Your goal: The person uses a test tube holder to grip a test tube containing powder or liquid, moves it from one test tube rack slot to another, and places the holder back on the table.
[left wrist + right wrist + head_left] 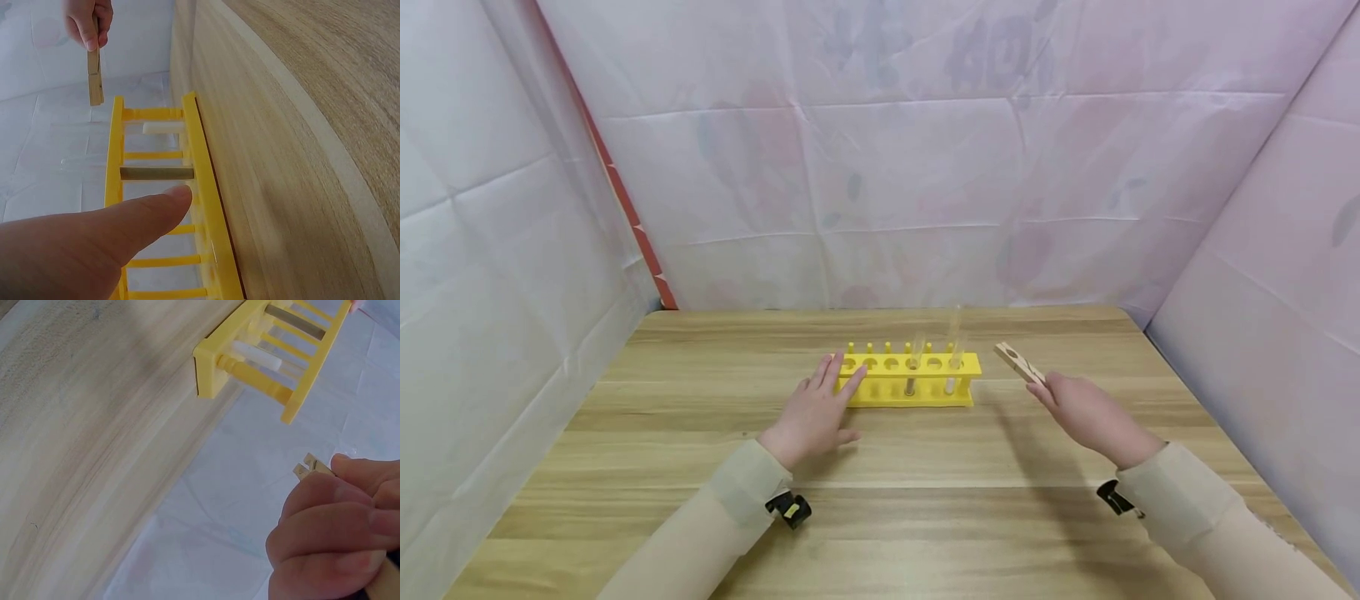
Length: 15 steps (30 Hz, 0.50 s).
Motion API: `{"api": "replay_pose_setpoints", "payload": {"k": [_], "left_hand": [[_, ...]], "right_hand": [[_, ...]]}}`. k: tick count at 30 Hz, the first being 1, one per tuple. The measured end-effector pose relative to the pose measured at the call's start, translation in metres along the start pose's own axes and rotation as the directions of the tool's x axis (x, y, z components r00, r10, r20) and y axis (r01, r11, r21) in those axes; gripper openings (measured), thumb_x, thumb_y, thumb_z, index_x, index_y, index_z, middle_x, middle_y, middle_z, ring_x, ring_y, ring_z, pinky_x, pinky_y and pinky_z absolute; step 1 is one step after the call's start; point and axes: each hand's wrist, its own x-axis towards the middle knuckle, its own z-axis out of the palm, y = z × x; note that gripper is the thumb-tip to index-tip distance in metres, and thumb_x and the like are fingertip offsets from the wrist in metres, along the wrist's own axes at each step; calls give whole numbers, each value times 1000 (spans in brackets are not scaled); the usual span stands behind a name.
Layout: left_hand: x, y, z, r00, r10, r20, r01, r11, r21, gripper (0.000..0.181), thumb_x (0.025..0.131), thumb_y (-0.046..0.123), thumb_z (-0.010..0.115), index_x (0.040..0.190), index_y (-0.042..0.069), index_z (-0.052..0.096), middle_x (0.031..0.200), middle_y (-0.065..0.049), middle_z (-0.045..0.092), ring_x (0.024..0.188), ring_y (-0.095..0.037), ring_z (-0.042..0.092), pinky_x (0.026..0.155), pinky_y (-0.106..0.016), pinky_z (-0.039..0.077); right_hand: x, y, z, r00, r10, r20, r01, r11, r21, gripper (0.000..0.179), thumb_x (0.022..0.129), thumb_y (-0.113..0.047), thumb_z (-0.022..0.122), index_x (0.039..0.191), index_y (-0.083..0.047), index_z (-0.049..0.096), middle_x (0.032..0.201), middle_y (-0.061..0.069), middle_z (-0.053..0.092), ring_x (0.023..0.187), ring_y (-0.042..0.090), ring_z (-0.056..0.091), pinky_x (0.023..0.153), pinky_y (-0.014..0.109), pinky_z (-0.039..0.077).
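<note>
Left fingers (852, 384) touch rack (887, 373); right fingers (331, 534) grip clamp (1018, 362); tubes (951, 385) between.

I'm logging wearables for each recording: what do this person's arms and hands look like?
The left hand and right hand are both ungloved. The left sleeve and right sleeve are long and pale beige, with a broad band at each wrist. A small black left device with a yellow mark and a black right device sit there. No cables show.

Hands (811, 415) (1088, 415) apart (right one curled)
</note>
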Motion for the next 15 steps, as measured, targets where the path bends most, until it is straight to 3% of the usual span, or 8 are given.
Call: {"api": "replay_pose_setpoints", "payload": {"k": [15], "left_hand": [[1, -1, -1, 1000, 8, 2, -8, 999, 34, 94, 81, 53, 63, 151, 18, 12, 153, -23, 4, 139, -39, 11, 101, -53, 33]], "right_hand": [[-1, -3, -6, 1000, 22, 16, -22, 1000, -2, 35, 101, -28, 39, 75, -6, 46, 58, 0, 33, 49, 14, 32, 47, 29, 29]]}}
